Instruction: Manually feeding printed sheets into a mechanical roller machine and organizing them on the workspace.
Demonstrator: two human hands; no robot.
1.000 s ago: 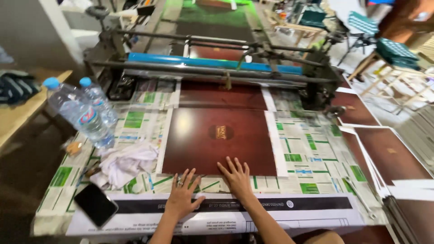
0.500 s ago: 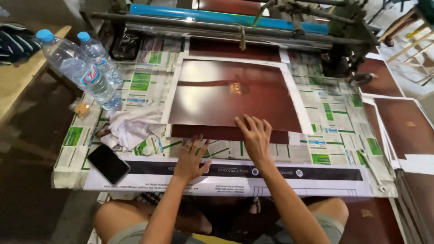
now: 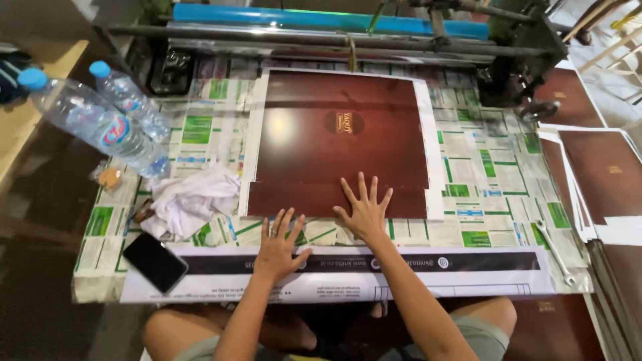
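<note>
Here, one maroon sheet [image 3: 341,144] is pressed by the right hand [image 3: 364,212], fingers spread wide.
Two bottles [image 3: 107,124] are seen at ten o'clock; the left hand [image 3: 277,247], splayed flat, is rested on newspaper [image 3: 495,200].

The right hand [image 3: 364,210] is pressing flat, fingers spread, on the near edge of a glossy dark brown sheet [image 3: 341,144] that is lying on a table [image 3: 495,194] covered in newspaper. The left hand [image 3: 277,244] is resting palm down just at seven o'clock of the right one, on the newspaper and a long printed paper strip [image 3: 401,267]. A crumpled white cloth [image 3: 187,200] is sitting at nine o'clock of the hands, a black phone [image 3: 155,261] at eight o'clock. Two plastic water bottles [image 3: 100,120] are lying at ten o'clock. A blue roller [image 3: 321,19] is running across at twelve o'clock, and a wrench [image 3: 552,244] is lying at three o'clock.
</note>
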